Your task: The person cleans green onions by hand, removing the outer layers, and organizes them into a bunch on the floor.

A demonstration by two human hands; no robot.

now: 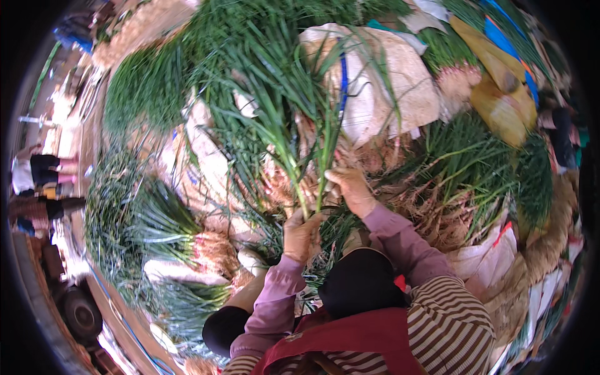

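Observation:
Low in front of me, my left hand (300,237) is closed around the lower ends of a few green onions (289,156), whose long leaves fan up and away. My right hand (352,189) is just above and to the right, thumb and fingers pinched at a green onion stalk (327,156) that stands nearly upright and runs down to the left hand. Behind the hands lies a heap of green onions with pinkish-white bases and tangled roots (278,178). The exact contact of the right fingertips is small and partly hidden.
A bundle of green onions (169,228) lies at left, roots toward me. More rooty onions (469,181) spread at right. A dirty white sack (394,81) is beyond the hands, a yellow sack (503,100) far right. People (44,172) and a vehicle wheel (81,312) show at far left.

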